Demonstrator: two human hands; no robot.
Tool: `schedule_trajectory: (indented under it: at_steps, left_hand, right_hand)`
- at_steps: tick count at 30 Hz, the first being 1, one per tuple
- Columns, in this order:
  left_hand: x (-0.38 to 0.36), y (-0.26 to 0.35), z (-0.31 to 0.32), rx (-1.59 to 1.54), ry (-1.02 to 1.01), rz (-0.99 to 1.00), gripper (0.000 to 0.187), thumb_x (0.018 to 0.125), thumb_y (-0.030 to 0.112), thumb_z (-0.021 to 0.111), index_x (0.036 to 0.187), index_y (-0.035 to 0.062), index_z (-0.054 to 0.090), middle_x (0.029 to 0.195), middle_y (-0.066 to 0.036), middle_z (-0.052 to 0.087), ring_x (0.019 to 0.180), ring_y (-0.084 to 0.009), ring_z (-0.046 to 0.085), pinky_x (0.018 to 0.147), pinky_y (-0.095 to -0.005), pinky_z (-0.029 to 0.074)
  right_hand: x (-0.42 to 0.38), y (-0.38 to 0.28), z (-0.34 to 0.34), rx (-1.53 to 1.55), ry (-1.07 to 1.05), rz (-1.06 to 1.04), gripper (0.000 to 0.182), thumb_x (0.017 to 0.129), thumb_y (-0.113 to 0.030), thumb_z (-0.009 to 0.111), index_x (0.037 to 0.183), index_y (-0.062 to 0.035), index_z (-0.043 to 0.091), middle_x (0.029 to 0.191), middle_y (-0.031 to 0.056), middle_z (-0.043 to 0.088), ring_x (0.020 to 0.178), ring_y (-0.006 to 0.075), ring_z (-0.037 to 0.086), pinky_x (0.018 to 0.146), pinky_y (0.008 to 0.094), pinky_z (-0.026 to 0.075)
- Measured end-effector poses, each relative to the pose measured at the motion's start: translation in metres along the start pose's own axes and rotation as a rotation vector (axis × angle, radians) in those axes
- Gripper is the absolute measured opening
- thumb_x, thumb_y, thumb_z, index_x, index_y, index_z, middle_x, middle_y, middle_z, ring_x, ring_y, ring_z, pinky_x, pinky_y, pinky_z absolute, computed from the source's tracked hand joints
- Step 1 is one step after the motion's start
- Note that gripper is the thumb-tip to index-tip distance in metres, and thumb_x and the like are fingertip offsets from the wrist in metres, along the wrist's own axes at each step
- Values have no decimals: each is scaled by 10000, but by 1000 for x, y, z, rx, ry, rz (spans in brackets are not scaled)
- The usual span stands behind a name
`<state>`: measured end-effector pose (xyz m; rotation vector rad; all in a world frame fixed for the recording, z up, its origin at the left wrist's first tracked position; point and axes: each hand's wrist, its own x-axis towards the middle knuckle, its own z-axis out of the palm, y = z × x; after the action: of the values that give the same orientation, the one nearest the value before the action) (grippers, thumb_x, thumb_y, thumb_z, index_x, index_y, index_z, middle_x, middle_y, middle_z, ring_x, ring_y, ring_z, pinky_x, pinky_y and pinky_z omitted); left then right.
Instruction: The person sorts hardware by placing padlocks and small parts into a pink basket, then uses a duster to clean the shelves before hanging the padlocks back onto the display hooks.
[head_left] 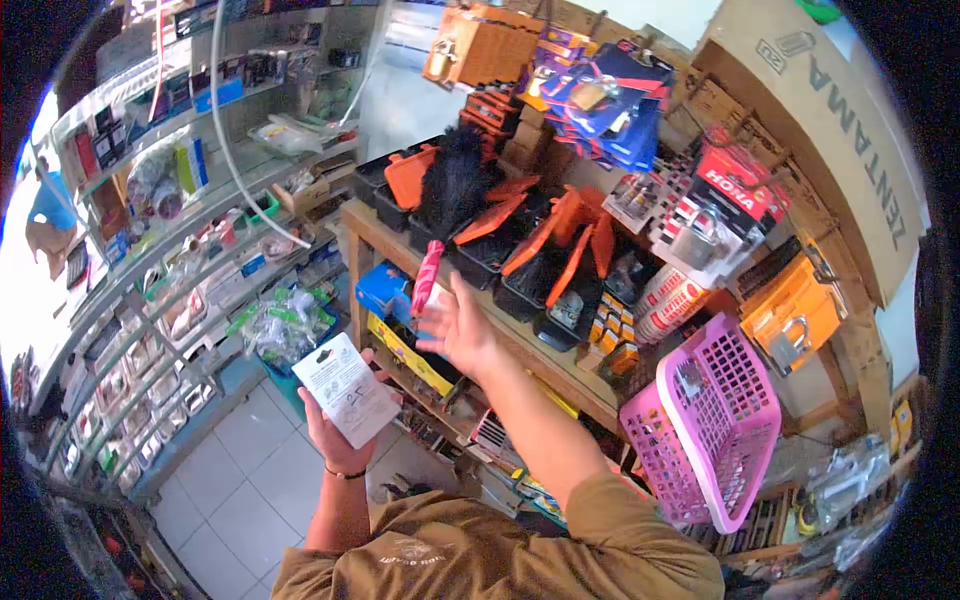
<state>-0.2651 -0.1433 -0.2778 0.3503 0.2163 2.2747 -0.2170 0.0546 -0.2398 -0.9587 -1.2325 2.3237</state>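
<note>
My left hand [338,440] grips a white packaging card [347,388] by its sides. The card has a hang hole at the top, small print and a handwritten mark on its face. My right hand [462,332] is raised in front of the wooden shelf, fingers apart and slightly blurred. Its fingertips overlap the lower end of a pink patterned handle [428,278]. That handle belongs to a black feather duster [456,185], which leans among black bins [487,262] with orange lids [543,240].
A pink plastic basket [712,505] stands tilted at the right. Carded padlocks [697,240] and orange packs [793,310] hang above the shelf [560,366]. At left are a glass display case [290,95] and metal bars [165,340]. Bagged goods [287,325] lie near the tiled floor [245,430].
</note>
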Motion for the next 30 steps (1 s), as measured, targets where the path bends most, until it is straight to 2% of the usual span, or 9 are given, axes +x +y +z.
schedule_trajectory:
  at_steps: [2, 5, 8, 11, 13, 15, 21, 25, 30]
  left_hand:
    - [1, -1, 2, 51, -58, -38, 646, 849, 573, 259, 1323, 135, 261, 1245, -168, 417, 1004, -335, 504, 741, -495, 464]
    - [5, -7, 16, 152, -172, -102, 656, 835, 562, 336, 1322, 133, 241, 1211, -146, 433, 974, -292, 509, 756, -456, 455]
    - [12, -24, 54, 311, -189, -193, 720, 690, 429, 672, 1197, 134, 255, 1005, -62, 434, 839, -202, 486, 700, -359, 449]
    - [25, -43, 98, 917, -556, -25, 835, 636, 374, 742, 1195, 52, 212, 1045, -80, 374, 951, -186, 422, 833, -313, 358]
    - [25, -59, 122, 1070, -726, 85, 896, 689, 390, 694, 1257, -1, 122, 1157, -137, 313, 1077, -225, 355, 927, -337, 285]
    - [26, -72, 146, 1018, -845, 33, 743, 842, 383, 477, 1320, -18, 73, 1255, -181, 224, 1182, -259, 240, 987, -359, 191]
    - [33, -89, 191, 993, -1163, 119, 472, 877, 158, 418, 1299, -11, 292, 1129, -139, 347, 1020, -209, 359, 895, -288, 293]
    - [30, -98, 200, 836, -1071, -39, 410, 857, 19, 425, 1260, -8, 361, 1073, -77, 370, 877, -107, 360, 770, -185, 344]
    - [25, -108, 198, 643, -975, -153, 454, 821, -108, 408, 1257, -35, 305, 1170, -118, 381, 1058, -164, 453, 874, -263, 373]
  right_hand:
    - [-36, 22, -17, 135, 92, -30, 688, 758, -591, 489, 1202, -85, 348, 1026, 110, 545, 912, 257, 531, 751, 449, 425]
    - [-99, 34, -19, -339, 135, -279, 451, 841, -374, 507, 1130, -38, 418, 994, 51, 485, 840, 142, 508, 657, 261, 426]
    - [-157, 18, -18, -704, -68, -625, 538, 799, -343, 582, 1181, -17, 387, 1037, 89, 482, 906, 172, 504, 729, 286, 436]
    - [-207, -7, -5, -943, -48, -851, 571, 777, -348, 607, 1196, -27, 390, 1082, 136, 482, 994, 247, 488, 812, 336, 408]
    - [-217, -13, -14, -1065, 104, -960, 547, 773, -323, 612, 1186, -30, 405, 1140, 186, 467, 1064, 345, 459, 889, 383, 368]
    - [-234, -24, -21, -976, 316, -947, 483, 790, -256, 598, 1162, -9, 413, 1090, 173, 503, 1015, 300, 504, 872, 374, 388]
    - [-265, -36, -47, -242, 312, -1042, 371, 821, 9, 493, 1175, 6, 382, 1068, 59, 513, 992, 130, 480, 869, 276, 371]
    - [-279, -42, -54, -328, 292, -1136, 359, 845, -17, 478, 1182, 15, 360, 1085, 50, 494, 998, 114, 464, 872, 266, 364]
    - [-284, -41, -57, -273, 298, -1078, 357, 852, -44, 490, 1181, 10, 361, 1075, 52, 496, 967, 101, 471, 849, 251, 373]
